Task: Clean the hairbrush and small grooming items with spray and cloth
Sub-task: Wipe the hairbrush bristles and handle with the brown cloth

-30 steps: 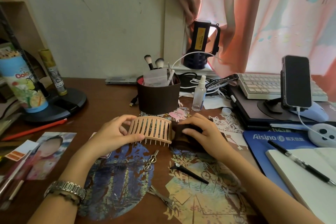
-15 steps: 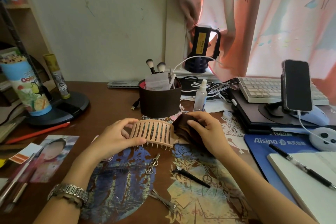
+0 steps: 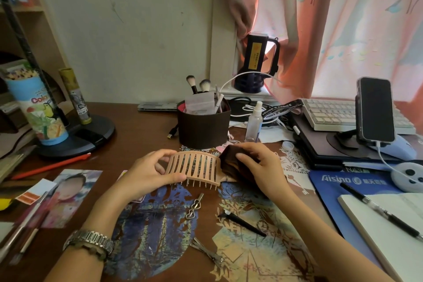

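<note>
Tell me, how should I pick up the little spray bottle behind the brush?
Grip the spray bottle round its clear middle, coming from the front right. It stands upright, the brown box crowds its left, and cables lie behind it.

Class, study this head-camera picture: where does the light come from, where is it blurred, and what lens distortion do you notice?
Head view: daylight glows through the curtain behind the desk, backlighting the dark flashlight; the wide-angle lens bends the shelf at the left edge; the photo at lower left has a blurred face; the hairbrush in the left hand is sharp.
</note>
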